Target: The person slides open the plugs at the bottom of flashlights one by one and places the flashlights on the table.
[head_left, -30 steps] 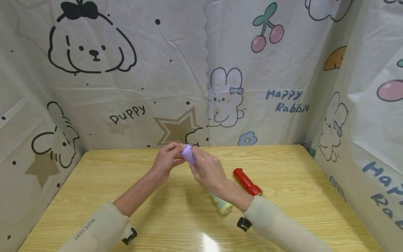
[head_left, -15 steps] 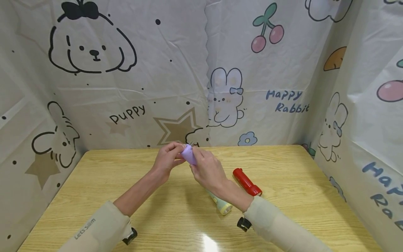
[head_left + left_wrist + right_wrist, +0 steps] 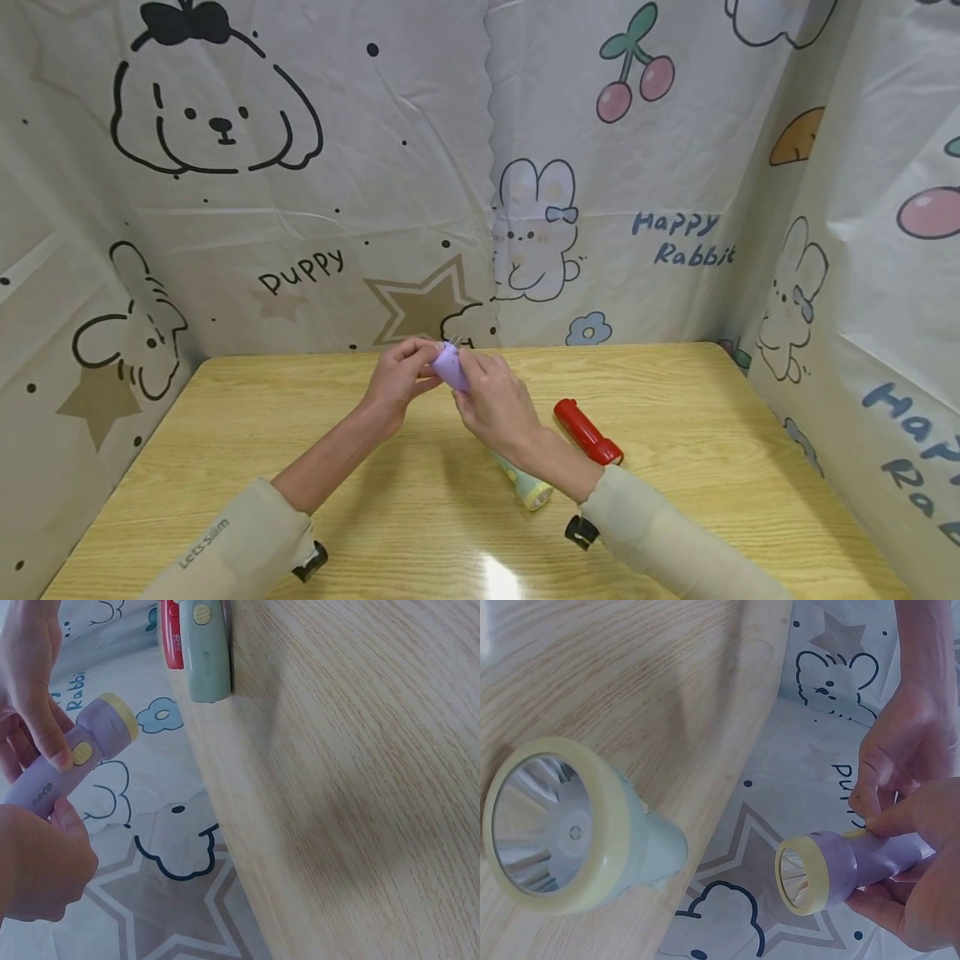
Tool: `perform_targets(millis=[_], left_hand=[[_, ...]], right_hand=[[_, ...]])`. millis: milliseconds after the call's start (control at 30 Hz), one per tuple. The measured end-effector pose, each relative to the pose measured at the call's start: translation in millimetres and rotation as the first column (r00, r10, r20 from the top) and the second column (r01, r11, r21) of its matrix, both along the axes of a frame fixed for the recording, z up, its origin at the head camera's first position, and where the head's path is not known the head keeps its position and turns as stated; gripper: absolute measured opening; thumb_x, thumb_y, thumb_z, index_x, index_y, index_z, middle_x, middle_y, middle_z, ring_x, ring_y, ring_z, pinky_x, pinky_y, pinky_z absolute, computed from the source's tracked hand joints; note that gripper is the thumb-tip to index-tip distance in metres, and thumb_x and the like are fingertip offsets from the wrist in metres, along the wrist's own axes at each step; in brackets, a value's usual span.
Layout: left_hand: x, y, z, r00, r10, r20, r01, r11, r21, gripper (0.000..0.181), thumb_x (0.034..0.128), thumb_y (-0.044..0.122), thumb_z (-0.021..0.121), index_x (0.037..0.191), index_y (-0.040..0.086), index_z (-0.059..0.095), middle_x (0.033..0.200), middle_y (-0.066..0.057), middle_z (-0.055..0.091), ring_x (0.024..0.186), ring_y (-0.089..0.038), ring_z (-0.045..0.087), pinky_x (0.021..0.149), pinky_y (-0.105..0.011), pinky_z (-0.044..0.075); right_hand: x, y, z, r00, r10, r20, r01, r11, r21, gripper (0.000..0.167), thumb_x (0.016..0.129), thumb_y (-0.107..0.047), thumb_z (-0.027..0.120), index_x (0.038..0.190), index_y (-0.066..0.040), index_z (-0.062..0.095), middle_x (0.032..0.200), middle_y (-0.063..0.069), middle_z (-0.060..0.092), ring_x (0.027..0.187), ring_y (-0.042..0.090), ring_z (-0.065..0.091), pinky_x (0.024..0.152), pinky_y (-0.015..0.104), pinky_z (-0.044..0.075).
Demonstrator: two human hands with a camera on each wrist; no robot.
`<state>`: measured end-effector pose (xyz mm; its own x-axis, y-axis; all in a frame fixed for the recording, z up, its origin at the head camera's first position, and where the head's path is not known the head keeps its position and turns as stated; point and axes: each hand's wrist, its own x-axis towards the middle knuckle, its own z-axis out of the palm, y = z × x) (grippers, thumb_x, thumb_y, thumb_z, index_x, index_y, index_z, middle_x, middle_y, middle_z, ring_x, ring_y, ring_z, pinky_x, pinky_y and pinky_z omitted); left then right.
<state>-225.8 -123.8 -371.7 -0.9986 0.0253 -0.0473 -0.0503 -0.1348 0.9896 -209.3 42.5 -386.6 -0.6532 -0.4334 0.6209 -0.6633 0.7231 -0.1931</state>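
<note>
A purple flashlight (image 3: 450, 368) is held up in both hands above the table's far part. Two thin metal prongs (image 3: 455, 340) stick out of its tail end. My right hand (image 3: 497, 404) grips the body; its thumb lies at the yellow switch (image 3: 82, 754). My left hand (image 3: 395, 385) pinches the flashlight near its tail. In the right wrist view the yellow-rimmed lens (image 3: 802, 876) of the purple flashlight shows, turned away from the hands. Part of the body is hidden behind the fingers.
On the wooden table (image 3: 300, 467) a red flashlight (image 3: 588, 433) lies right of the hands. A pale green flashlight (image 3: 641, 832) with a yellow rim lies partly under my right forearm. Printed cloth (image 3: 420, 125) walls the table's back and sides.
The head view has shifted very slightly. Both hands and the purple flashlight stay practically where they were, with the same grip.
</note>
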Motion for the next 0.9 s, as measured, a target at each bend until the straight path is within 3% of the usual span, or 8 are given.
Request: perform_targets(millis=[333, 900], left_hand=[[0.9, -1.1, -0.7, 1.000, 0.004, 0.003, -0.004, 1.000, 0.002, 0.017, 0.0989, 0.017, 0.061, 0.098, 0.000, 0.065, 0.110, -0.012, 0.059, 0.083, -0.018, 0.063, 0.085, -0.034, 0.057], [0.4, 0.3, -2.6, 1.000, -0.002, -0.011, 0.002, 1.000, 0.002, 0.018, 0.0997, 0.018, 0.060, 0.097, 0.001, 0.064, 0.113, -0.012, 0.058, 0.084, -0.018, 0.064, 0.087, -0.035, 0.057]], right_hand=[[-0.6, -0.4, -1.2, 1.000, 0.011, -0.015, -0.011, 1.000, 0.002, 0.041, 0.082, -0.007, 0.080, 0.117, 0.001, 0.060, 0.110, 0.017, 0.069, 0.095, 0.030, 0.064, 0.074, 0.041, 0.060], [-0.6, 1.4, -2.8, 1.000, -0.010, -0.002, 0.010, 1.000, 0.011, 0.048, 0.083, -0.010, 0.081, 0.125, 0.002, 0.060, 0.112, 0.018, 0.065, 0.099, 0.031, 0.063, 0.077, 0.041, 0.060]])
